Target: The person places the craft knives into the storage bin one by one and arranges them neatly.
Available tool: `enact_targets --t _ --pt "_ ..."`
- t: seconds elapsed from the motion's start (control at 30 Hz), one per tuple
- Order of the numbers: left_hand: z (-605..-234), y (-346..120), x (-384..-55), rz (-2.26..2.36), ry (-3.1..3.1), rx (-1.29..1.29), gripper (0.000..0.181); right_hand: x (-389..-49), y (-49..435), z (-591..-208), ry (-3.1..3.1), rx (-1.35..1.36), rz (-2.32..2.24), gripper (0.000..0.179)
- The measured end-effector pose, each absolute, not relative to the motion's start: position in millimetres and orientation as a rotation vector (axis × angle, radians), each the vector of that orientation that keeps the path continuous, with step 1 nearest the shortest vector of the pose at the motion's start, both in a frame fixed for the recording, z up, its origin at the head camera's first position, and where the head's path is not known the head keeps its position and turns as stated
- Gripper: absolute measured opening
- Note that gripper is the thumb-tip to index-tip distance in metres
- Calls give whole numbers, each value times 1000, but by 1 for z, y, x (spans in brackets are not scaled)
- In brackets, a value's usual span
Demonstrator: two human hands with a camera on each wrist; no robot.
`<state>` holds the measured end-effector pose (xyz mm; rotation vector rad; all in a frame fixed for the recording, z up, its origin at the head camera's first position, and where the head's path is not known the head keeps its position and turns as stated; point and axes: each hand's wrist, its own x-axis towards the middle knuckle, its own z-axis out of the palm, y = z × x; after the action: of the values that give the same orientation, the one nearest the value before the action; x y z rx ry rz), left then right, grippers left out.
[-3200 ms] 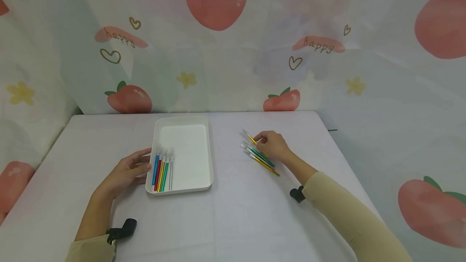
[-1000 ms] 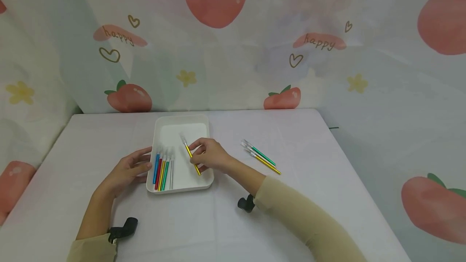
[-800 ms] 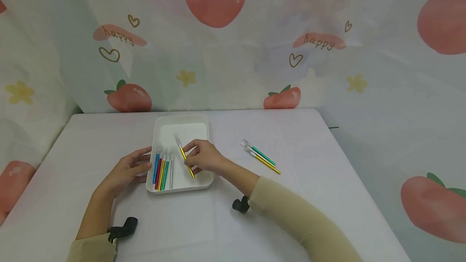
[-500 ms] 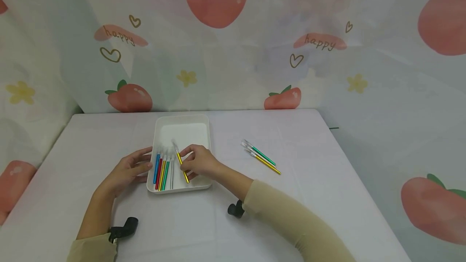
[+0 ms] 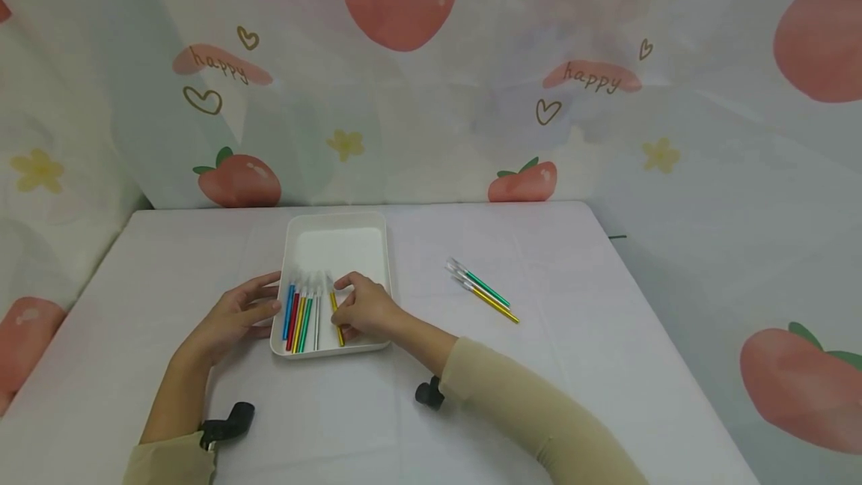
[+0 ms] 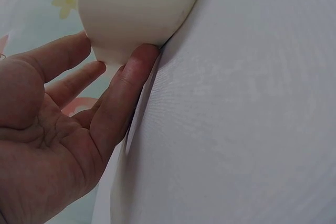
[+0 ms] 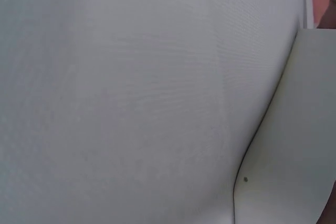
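Note:
In the head view my right hand [image 5: 367,309] pinches a yellow metallic craft knife [image 5: 334,305] with a clear cap, low inside the white tray [image 5: 388,253]. Left of it lies a row of several capped craft knives [image 5: 301,320] in blue, red, yellow, green and silver, caps pointing away. My left hand [image 5: 236,314] rests beside the tray's left wall, its fingertips against it. The left wrist view shows the fingers [image 6: 121,90] touching the tray's outer wall [image 6: 142,9], not curled round it. Only the tray's side [image 7: 289,135] fills the right of the right wrist view.
Right of the tray, a small overlapping group of craft knives, among them a green one [image 5: 488,290] and a yellow one [image 5: 498,308], lies slantwise on the white tablecloth [image 5: 431,425]. A printed cloth wall [image 5: 431,126] stands behind the table.
My right hand has brought the yellow craft knife from the group at the right into the tray, then leftward and down beside the row, straightening it. My left hand stays in place.

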<state>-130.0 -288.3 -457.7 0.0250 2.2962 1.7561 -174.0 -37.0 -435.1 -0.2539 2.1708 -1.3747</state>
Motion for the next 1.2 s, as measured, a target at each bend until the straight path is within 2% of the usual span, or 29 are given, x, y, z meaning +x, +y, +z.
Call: enact_targets --t 0.63,1.2 --pt "-456 -286 -131 1738 2298 -6 72 -170 -41 -438 2098 -252 -1437 53" --pt "-457 -288 -129 1742 2300 27 70 -175 -11 -418 2033 -329 -1550 56"
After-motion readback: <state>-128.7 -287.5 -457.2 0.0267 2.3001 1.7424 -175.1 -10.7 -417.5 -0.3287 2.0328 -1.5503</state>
